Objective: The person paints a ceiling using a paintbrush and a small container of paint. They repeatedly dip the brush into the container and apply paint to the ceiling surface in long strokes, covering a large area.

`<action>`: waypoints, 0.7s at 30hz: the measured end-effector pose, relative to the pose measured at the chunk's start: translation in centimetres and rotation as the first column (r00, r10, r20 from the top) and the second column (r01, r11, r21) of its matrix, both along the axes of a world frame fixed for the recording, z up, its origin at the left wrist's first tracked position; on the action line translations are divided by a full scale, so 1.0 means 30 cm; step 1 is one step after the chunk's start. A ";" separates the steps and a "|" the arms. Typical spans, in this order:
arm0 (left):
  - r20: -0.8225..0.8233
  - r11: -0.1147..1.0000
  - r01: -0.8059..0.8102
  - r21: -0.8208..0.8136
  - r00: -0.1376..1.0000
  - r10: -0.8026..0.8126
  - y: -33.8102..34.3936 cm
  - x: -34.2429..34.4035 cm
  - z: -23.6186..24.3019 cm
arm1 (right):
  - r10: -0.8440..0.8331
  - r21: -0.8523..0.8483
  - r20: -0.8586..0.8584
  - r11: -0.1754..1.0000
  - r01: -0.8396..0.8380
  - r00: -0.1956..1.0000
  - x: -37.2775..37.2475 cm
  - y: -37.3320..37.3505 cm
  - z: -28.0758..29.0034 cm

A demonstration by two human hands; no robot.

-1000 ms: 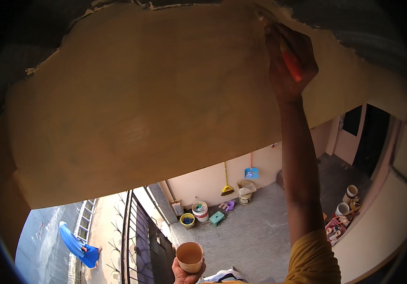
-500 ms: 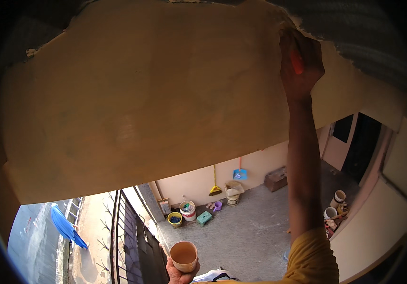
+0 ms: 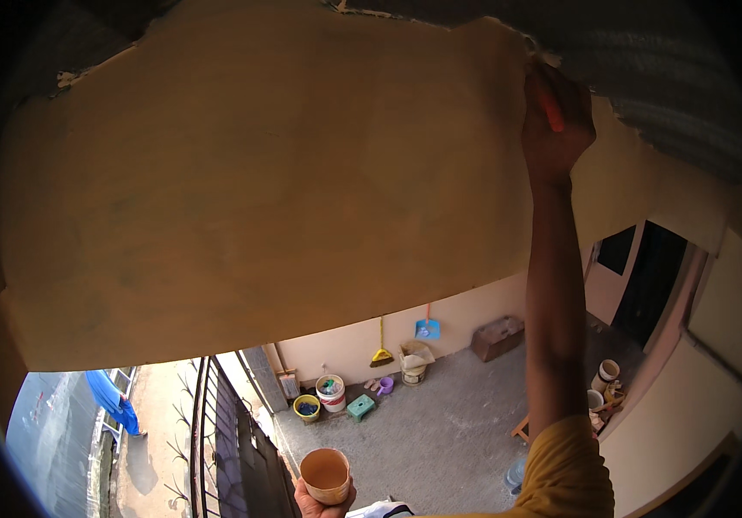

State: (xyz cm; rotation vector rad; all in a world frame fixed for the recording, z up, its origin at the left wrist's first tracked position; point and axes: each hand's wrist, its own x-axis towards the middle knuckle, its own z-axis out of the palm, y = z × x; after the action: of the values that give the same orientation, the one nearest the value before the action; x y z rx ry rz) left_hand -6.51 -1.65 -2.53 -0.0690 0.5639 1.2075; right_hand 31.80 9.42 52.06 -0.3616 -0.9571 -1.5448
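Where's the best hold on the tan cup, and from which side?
Likely the lower outer wall of the tan cup, from beneath, where the left hand holds it: the cup is round and its open mouth faces up, so that grip should leave the rim clear.

Grey floor (image 3: 448,423) at 5 o'clock. Pale pink wall (image 3: 336,347) behind it at 6; yellow broom (image 3: 381,356) and blue dustpan (image 3: 428,328) against it, teal stool (image 3: 359,407) on the floor nearby. Reddish-brown box (image 3: 498,340) at 4. Dark doorway (image 3: 654,276) at 3, cream wall (image 3: 682,423) at 4 near the rim. Black metal gate (image 3: 224,457) at 7. Sunlit path (image 3: 142,466) at 8, blue-grey paved area (image 3: 47,440) beyond. Dark ridged roofing (image 3: 673,104) at 2. Daylight brightest at 8; dim from 10 through 2.
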 end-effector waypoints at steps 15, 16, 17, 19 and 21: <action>-0.089 0.994 -0.044 0.098 0.995 0.052 -0.009 0.001 0.001 | 0.466 -0.209 -0.190 0.841 -0.499 0.864 0.122 -0.069 0.051; -0.057 0.996 -0.043 0.077 0.997 0.047 -0.005 -0.002 0.007 | 0.530 -0.194 -0.239 0.795 -0.575 0.813 0.126 -0.115 0.042; -0.019 0.996 -0.032 0.078 0.999 0.034 -0.003 -0.011 0.000 | 0.598 -0.169 -0.286 0.737 -0.654 0.749 0.120 -0.148 0.029; 0.052 0.997 -0.005 0.072 0.999 0.001 -0.002 -0.017 0.005 | 0.615 -0.171 -0.301 0.717 -0.676 0.728 0.107 -0.177 0.030; 0.026 0.999 0.000 0.052 1.000 -0.001 -0.009 0.002 0.033 | 0.674 -0.229 -0.189 0.677 -0.700 0.714 0.151 -0.153 0.053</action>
State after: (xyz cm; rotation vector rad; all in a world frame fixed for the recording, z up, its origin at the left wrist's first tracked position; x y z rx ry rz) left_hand -6.43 -1.91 -1.52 -0.0404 0.5098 1.2186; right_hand 36.33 4.83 53.64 -0.2219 -1.0859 -0.6829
